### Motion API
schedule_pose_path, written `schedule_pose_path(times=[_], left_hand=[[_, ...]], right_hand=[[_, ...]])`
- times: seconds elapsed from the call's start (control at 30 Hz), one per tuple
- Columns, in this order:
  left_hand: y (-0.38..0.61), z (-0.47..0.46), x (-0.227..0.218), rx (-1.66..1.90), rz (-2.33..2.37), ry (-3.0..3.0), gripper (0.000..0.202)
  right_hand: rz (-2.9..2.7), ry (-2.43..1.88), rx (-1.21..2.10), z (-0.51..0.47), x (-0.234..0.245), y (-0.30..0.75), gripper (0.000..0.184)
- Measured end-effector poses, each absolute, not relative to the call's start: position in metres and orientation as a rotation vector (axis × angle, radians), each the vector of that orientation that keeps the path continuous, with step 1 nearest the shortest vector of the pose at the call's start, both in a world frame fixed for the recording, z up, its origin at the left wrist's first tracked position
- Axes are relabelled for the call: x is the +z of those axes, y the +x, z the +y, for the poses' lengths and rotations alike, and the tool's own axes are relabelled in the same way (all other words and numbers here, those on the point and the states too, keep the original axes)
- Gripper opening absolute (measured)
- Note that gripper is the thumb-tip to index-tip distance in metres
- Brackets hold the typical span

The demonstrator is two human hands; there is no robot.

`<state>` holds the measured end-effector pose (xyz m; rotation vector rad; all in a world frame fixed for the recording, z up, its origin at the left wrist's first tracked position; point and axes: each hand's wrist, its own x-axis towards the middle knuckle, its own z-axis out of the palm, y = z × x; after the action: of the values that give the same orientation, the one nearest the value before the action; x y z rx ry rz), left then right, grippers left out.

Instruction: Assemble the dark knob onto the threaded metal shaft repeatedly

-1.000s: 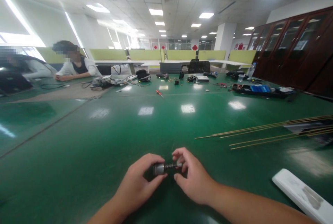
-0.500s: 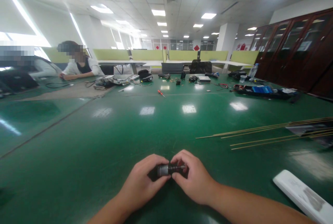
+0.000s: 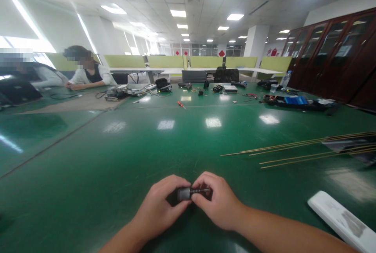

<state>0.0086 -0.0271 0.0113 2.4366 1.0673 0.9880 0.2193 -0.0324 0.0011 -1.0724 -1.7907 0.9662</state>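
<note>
While the cylinder (image 3: pixel 183 194) is gripped by the left hand (image 3: pixel 159 203), its three-o'clock shaft (image 3: pixel 200 191), pinched by the right hand (image 3: pixel 219 203), could be skewed by twisting.

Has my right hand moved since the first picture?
Yes: judged against the white object at the lower right, the right hand has shifted slightly left, away from it and closer to the left hand.

Beyond the hands (image 3: pixel 155 202) (image 3: pixel 219 202), bare green tabletop (image 3: pixel 141 147) leaves passing room; thin rods (image 3: pixel 317 140) obstruct the right.
</note>
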Motion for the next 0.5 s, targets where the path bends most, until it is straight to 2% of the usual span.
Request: schedule_pose_path(times=[0.5], left_hand=[[0.0095, -0.029, 0.0121, 0.995, 1.066, 2.468, 0.017]], right_hand=[[-1.803, -1.073, 0.961, -0.0305, -0.0012, 0.2191, 0.006]])
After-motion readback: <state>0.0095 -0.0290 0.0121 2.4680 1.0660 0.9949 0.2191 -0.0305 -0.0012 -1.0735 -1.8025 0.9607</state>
